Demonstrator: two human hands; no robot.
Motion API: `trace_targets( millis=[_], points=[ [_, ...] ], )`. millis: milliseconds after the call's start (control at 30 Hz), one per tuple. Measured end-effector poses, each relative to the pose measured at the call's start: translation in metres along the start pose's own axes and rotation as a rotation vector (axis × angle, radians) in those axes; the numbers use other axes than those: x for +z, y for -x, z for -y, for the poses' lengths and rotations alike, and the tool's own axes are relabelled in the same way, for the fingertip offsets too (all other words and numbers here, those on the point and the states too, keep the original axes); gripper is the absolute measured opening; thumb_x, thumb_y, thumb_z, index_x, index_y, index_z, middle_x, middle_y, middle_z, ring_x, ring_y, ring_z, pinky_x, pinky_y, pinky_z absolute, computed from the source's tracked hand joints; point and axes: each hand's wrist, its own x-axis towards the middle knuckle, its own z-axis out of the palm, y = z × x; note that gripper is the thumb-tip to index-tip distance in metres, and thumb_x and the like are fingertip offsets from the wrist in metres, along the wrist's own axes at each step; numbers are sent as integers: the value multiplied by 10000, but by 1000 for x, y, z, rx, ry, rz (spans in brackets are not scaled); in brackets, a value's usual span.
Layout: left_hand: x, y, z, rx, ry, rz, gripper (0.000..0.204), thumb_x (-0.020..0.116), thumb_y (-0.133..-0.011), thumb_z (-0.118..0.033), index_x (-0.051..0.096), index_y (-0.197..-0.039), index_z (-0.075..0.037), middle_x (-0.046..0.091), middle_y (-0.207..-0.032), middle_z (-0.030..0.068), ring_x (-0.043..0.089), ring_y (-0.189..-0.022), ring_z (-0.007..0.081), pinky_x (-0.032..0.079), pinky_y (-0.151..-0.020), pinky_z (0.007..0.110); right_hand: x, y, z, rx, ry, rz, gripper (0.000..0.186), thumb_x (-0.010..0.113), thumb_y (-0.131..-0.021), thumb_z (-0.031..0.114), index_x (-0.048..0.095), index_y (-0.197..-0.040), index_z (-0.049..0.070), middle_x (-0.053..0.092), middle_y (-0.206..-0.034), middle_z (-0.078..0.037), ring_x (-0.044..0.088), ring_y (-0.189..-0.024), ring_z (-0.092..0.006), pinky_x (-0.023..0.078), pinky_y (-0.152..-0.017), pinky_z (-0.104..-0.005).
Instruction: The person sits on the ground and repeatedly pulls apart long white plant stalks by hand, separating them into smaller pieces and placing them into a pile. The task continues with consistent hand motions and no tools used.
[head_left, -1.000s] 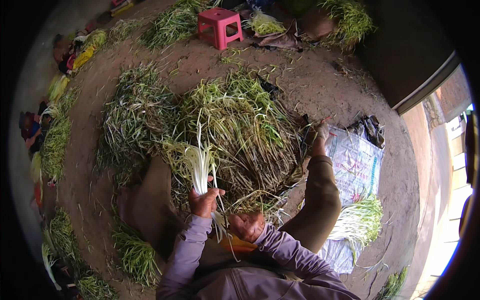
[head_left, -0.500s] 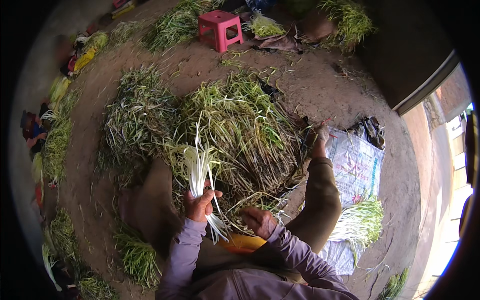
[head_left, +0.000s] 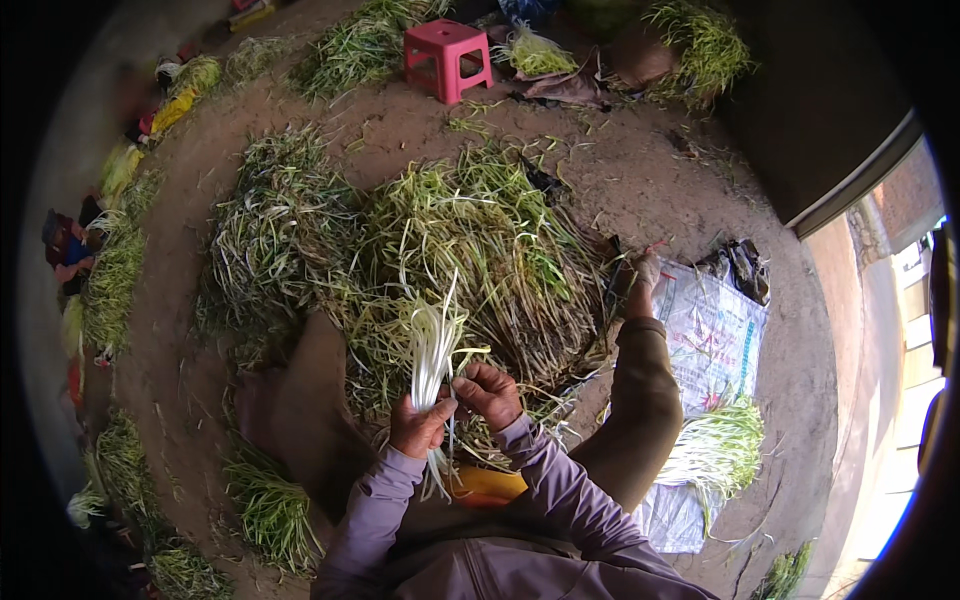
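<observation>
I'm gripping a bunch (head_left: 432,345) in both hands (head_left: 418,425) (head_left: 490,392); cleaned stalks (head_left: 722,450) are lying lower right, big pile (head_left: 470,250) remaining.

Your left hand (head_left: 418,425) is raised in front of your chest, fingers curled closed, thumb toward the right. Your right hand (head_left: 490,392) sits just beside it, slightly higher, knuckles up, its fingers bent inward and touching the left hand's fingertips. Both forearms, in purple sleeves, come up from the lower edge and converge, elbows bent and spread. Your legs are splayed to either side
</observation>
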Motion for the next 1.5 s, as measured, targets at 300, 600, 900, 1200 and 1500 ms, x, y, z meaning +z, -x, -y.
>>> trace_targets(
  millis=[300, 600, 900, 1200, 1500],
  points=[
    [2, -4, 21, 109, -118, -179, 189, 640, -785, -127, 554, -904, -8, 534, -620, 7, 409, -375, 40, 315, -322, 179, -15, 20, -33, -20, 310, -139, 144, 600, -826, 153, 530, -731, 69, 522, -610, 29, 397, -503, -33, 333, -460, -204],
    [-7, -6, -7, 141, -28, -220, 165, 604, -807, -167, 512, -870, -46, 612, -667, 104, 324, -320, 28, 249, -297, 176, -40, 61, -42, -170, 1207, 221, 215, 539, -764, 241, 524, -822, 34, 573, -741, -187, 571, -684, -365, 458, -601, -416],
    [-12, -11, -22, 161, 46, -205, 153, 612, -803, -142, 503, -876, -63, 613, -694, 119, 319, -323, 29, 237, -296, 170, -88, 87, -66, 234, 1708, 603, 250, 484, -745, 142, 551, -982, 97, 592, -766, -139, 580, -642, -305, 469, -554, -431],
    [1, -6, -8, 91, -4, -190, 116, 608, -807, -133, 524, -843, -62, 617, -676, 96, 323, -325, 24, 237, -295, 173, -6, 37, -18, -327, 967, 141, 242, 536, -743, 155, 546, -939, 12, 553, -869, -182, 556, -737, -344, 460, -662, -394],
    [-7, -1, 15, 160, -21, -219, 164, 626, -794, -143, 514, -860, -42, 598, -651, 92, 385, -360, 37, 304, -321, 167, -19, 28, -58, -137, 969, 253, 109, 495, -710, 126, 540, -726, 27, 552, -729, -184, 557, -630, -352, 467, -571, -418]
  ],
)
